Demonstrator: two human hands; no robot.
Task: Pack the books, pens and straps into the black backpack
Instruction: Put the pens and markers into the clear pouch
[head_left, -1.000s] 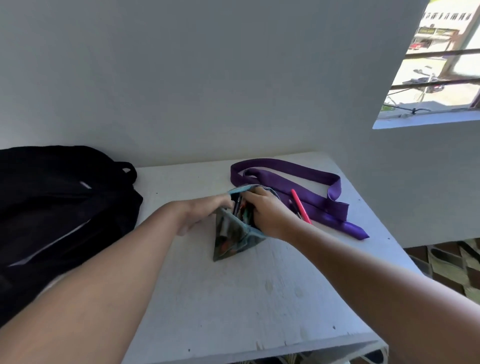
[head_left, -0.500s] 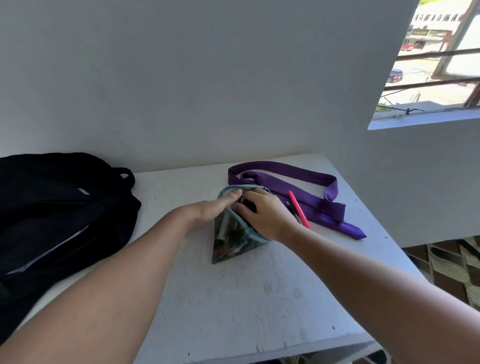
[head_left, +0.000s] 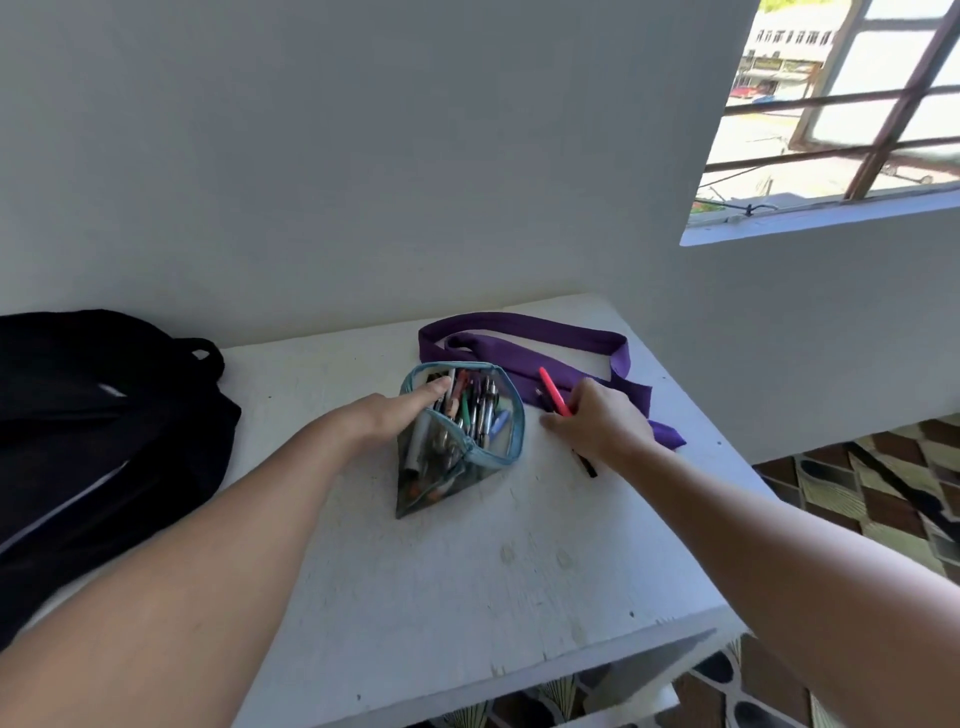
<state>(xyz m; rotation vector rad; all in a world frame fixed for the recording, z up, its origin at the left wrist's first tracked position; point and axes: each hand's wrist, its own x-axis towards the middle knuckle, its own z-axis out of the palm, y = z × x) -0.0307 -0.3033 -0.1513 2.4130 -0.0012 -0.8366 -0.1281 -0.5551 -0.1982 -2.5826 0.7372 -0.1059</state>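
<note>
The pencil case (head_left: 457, 441) lies open near the middle of the white table (head_left: 467, 597), its blue-edged mouth gaping toward the wall and full of pens (head_left: 475, 402). My left hand (head_left: 395, 415) reaches into the left side of that mouth, fingers straight, the tips resting on the rim and the pens just inside. Right of the case, my right hand (head_left: 602, 428) rests low on the table with its fingers curled around a pink pen (head_left: 553, 397), whose tip points up and away from me. A dark pen (head_left: 586, 464) lies under that hand. Behind the case and the pink pen lies the purple strap (head_left: 545, 345), folded in loops. Well to the left of the case, the black backpack (head_left: 93, 441) sits at the table's left end.
</note>
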